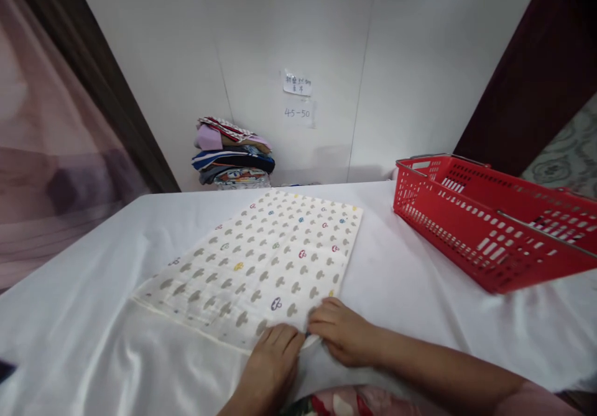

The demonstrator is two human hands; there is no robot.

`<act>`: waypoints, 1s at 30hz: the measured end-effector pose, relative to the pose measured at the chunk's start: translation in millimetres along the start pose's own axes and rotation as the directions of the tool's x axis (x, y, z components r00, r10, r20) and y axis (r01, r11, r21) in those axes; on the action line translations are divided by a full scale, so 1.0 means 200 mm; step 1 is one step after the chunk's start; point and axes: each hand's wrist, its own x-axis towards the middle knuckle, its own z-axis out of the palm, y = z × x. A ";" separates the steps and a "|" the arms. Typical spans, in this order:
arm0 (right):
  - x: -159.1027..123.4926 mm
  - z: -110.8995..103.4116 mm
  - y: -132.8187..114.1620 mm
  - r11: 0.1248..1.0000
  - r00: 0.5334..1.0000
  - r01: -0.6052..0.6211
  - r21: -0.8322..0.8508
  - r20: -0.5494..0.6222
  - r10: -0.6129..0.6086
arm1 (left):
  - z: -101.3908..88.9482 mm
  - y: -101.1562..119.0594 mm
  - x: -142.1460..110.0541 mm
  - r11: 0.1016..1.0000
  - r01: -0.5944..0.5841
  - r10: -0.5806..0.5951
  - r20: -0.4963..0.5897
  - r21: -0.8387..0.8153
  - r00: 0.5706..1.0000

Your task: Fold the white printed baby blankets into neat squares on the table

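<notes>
A cream cloth [265, 251] printed with grey mushroom shapes and a few coloured ones lies spread flat on the white-covered table. At its near edge, by the right-hand corner, my left hand [274, 363] is closed on the fabric with the fingers pressed together. Just to the right, my right hand [347, 334] pinches the same corner, its fingers curled around the border. The two hands almost meet there. Their thumbs are mostly hidden, and a short stretch of hem shows between them. The cloth's left near edge lies loose and slightly rumpled.
A red plastic basket [489, 226] stands on the right of the table's white cover [373, 260]. Past the far edge, a stack of folded fabrics [233, 155] rests against the pale wall. Paper labels [297, 84] hang on that wall. A sheer pink curtain [51, 148] borders the left side.
</notes>
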 end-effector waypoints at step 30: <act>0.12 -0.22 0.63 -0.175 0.264 0.031 0.984 0.161 0.951 | -0.20 0.05 0.06 0.867 0.157 -0.212 -0.066 -0.474 0.975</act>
